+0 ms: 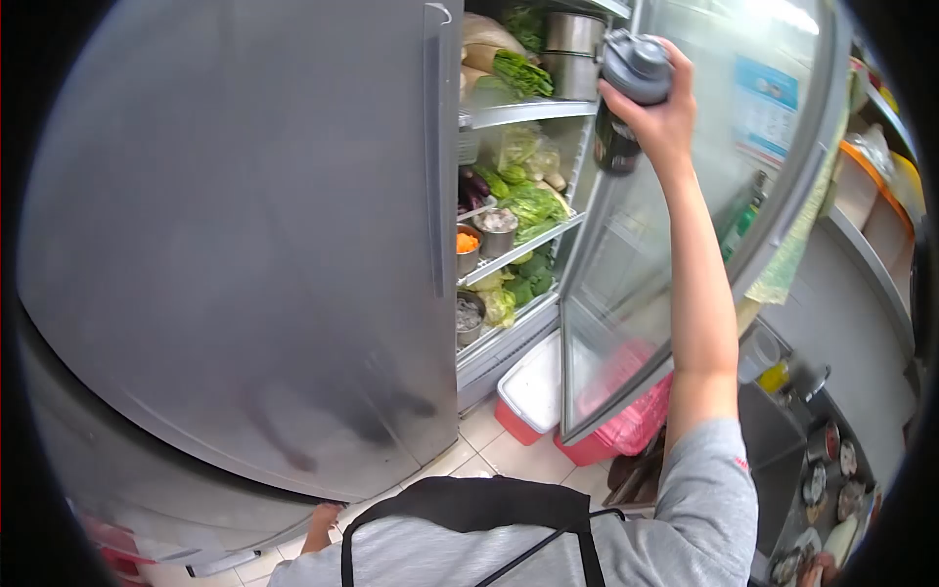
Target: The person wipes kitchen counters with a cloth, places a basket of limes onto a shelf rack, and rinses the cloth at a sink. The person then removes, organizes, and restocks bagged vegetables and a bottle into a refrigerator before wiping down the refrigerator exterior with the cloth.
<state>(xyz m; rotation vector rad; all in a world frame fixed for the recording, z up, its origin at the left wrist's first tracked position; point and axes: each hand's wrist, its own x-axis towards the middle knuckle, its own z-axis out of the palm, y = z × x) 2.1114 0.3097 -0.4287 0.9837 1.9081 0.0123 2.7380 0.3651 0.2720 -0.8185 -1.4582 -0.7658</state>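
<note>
My right hand (665,108) is raised at the upper right, its fingers wrapped round the grey lid of a dark bottle (618,145). The bottle is upright, in front of the open glass door (636,254) and beside the fridge shelves (528,113). Leafy greens, eggplants and metal pots stand on those shelves. Low at the left, my left hand (328,513) hangs near the bottom edge of the large grey steel door (254,245); its fingers are too small and partly hidden to read.
Red-and-white bins (528,391) stand on the tiled floor under the glass door. At the right are a metal sink (768,430), several bowls and containers, and a shelf (866,240). Part of another hand (820,569) shows at the lower right.
</note>
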